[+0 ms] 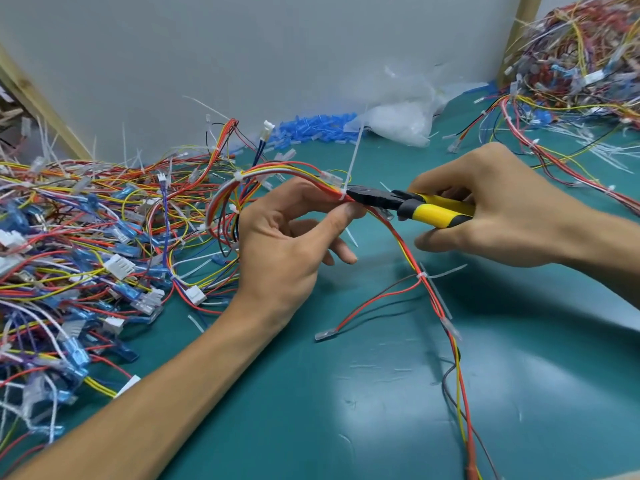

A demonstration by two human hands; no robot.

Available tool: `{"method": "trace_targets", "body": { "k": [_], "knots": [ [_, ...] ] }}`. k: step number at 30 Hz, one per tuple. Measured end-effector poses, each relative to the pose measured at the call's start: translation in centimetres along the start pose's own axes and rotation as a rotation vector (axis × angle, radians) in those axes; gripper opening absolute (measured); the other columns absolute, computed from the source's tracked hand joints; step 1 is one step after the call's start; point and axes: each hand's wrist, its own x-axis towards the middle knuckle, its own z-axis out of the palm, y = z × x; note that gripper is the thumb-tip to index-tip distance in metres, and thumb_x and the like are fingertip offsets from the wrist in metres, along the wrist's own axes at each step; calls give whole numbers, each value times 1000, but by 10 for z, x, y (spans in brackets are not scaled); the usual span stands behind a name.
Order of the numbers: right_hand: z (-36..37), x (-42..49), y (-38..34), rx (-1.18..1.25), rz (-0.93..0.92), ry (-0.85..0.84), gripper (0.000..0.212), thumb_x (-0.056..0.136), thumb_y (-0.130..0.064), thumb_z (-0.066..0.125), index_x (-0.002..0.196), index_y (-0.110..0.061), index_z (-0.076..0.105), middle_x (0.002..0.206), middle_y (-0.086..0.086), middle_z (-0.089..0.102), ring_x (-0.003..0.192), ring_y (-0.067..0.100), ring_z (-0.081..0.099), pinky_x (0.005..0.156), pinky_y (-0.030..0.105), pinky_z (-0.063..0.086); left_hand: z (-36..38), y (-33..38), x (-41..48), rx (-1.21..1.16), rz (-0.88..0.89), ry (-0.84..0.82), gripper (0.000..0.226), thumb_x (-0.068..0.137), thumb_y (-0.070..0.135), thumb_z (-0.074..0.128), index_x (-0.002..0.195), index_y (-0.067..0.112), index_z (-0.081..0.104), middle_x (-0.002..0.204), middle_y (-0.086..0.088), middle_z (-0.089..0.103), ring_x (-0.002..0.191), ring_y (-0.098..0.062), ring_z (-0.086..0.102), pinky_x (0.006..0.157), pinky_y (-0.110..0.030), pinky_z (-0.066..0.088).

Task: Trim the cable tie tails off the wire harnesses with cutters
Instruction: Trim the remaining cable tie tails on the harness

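One teal desk carries two piles of wiring, the left heap and the far-right heap. Between them trails one harness, raised by the left hand, whose fingers pinch it at a tie. The right hand curls round one pair of cutters, jaws at the one upright tie tail.

Items counted
1 yellow-handled black cutters, 1 held red-yellow wire harness, 2 multicoloured harness heaps, 1 crumpled clear plastic bag.
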Motion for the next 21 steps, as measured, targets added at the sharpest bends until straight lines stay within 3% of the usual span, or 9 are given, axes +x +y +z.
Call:
{"method": "trace_targets", "body": {
  "k": [10,13,17,21],
  "knots": [
    [-2,1,-2,96,59,-48,32,65,-39,78,85,-14,75,53,-1,41,51,12,27,47,25,23,0,2,1,-10,0,9,12,87,2,80,91,-4,70,88,-13,76,43,-34,67,41,-26,45],
    [-2,2,-2,124,83,-71,35,65,-41,79,88,-15,76,58,6,49,50,11,32,48,25,25,0,2,1,-17,-6,4,13,87,1,80,91,-5,69,89,-14,76,42,-34,66,41,-26,45],
    [1,2,-2,160,86,-84,42,68,-44,79,89,-8,71,65,11,48,55,15,36,55,35,29,-1,1,0,0,13,-27,10,89,0,77,93,-4,68,90,-13,76,40,-32,63,36,-31,42],
    [3,2,0,198,90,-69,38,68,-42,81,87,-10,72,63,7,48,55,14,38,55,33,31,-3,-1,0,23,27,-98,5,92,2,73,93,0,68,88,-9,75,40,-31,63,36,-36,42]
  ]
}}
